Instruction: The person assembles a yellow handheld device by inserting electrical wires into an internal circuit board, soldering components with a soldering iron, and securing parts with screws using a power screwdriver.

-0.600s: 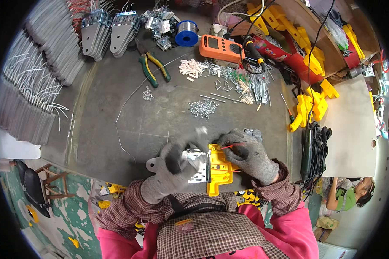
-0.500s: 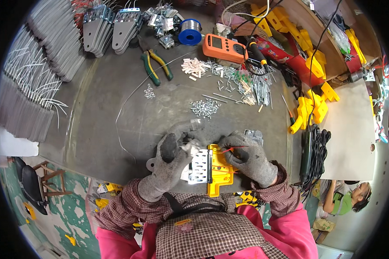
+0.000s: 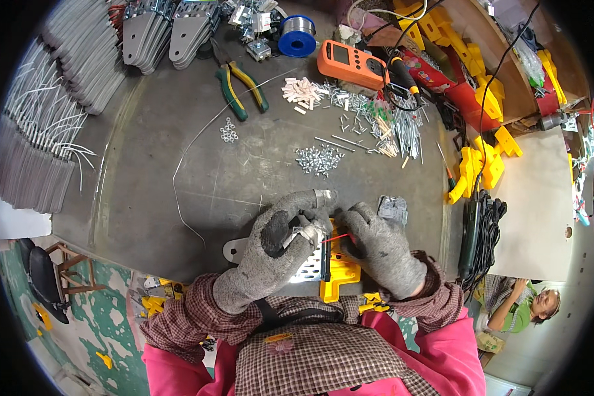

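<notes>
A yellow plastic housing (image 3: 340, 272) lies near the table's front edge, with a perforated metal plate (image 3: 306, 272) along its left side. A grey flat tongue with a hole (image 3: 233, 250) sticks out left from under my left hand. My gloved left hand (image 3: 280, 247) is closed over the metal plate, its fingers bent near the housing's top; what they pinch is hidden. My gloved right hand (image 3: 384, 249) is closed at the housing's right side, pinching a thin red wire (image 3: 335, 237) that runs left toward my left fingertips. A grey moulded part (image 3: 393, 209) lies just beyond my right hand.
Ahead lie small screws (image 3: 318, 160), nuts (image 3: 228, 130), green-handled pliers (image 3: 243, 89), a solder spool (image 3: 297, 36) and an orange multimeter (image 3: 353, 64). Stacked grey plates (image 3: 36, 165) stand left; yellow housings (image 3: 472, 171) and black cables (image 3: 487, 231) lie right. Another person (image 3: 525, 307) sits at far right.
Both hands have come closer together over the housing. My left hand has shifted right across the metal plate, covering more of it. The view has tilted slightly, and the other person's head has turned.
</notes>
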A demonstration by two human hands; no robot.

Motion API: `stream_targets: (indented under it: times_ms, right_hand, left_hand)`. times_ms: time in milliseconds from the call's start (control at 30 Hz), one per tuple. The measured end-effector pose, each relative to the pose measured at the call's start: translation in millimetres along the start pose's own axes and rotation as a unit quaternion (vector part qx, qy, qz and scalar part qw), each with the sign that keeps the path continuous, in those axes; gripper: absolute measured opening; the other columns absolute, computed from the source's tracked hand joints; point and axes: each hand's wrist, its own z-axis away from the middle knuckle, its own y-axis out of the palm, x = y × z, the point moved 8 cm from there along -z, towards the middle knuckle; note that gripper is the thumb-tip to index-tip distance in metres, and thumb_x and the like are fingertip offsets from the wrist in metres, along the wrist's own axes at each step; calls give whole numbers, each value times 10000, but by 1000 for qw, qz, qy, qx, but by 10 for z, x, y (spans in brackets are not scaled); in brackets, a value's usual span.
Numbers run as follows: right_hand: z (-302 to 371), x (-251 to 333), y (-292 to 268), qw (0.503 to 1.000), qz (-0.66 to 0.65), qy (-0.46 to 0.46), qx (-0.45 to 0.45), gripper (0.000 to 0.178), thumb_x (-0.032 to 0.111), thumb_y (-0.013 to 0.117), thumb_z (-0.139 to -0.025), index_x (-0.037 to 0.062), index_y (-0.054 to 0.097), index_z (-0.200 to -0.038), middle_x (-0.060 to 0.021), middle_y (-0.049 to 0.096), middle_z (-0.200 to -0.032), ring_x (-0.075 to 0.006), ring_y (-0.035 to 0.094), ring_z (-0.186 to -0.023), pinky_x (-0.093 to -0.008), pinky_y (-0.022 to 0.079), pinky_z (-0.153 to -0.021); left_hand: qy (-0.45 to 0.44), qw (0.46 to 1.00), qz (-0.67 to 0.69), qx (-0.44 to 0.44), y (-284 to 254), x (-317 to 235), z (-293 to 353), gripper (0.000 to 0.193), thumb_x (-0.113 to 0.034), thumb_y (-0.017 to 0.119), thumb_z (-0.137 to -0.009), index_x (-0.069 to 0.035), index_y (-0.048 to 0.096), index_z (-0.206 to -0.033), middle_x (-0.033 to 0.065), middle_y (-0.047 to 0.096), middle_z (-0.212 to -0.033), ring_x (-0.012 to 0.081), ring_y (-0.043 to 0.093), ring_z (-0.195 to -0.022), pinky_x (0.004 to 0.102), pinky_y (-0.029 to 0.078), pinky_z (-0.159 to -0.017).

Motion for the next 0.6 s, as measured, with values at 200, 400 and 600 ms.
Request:
stream_targets:
  times_ms: [200, 400, 600]
  right_hand:
    - [121, -43, 100, 996, -75, 8, -41, 362, 117, 671, -778, 75, 579, -1125, -119, 604, -1049, -301, 659, -908, -397, 531, -756]
    - [97, -118, -50, 976, -192, -11, -99, 203, 77, 674, -822, 48, 624, -1017, -121, 624, -1016, -283, 640, -901, -364, 517, -778]
    - [342, -839, -227, 793, -562, 150, -184, 286, 206, 471, -1008, -12, 596, -872, -44, 596, -886, -149, 564, -812, -302, 467, -762]
  left_hand:
    - [3, 999, -34, 3, 4, 2, 18, 400, -47, 564, -920, -12, 525, -1317, 79, 635, -1023, 113, 602, -883, 282, 497, -826]
    - [35, 998, -54, -3, 31, -68, -15, 441, -31, 602, -877, -28, 536, -1312, 68, 625, -943, 118, 592, -866, 291, 480, -832]
    - [250, 856, -433, 130, 588, -270, 149, 593, -253, 655, -871, -23, 473, -1386, 90, 625, -981, 254, 589, -942, 428, 406, -1000]
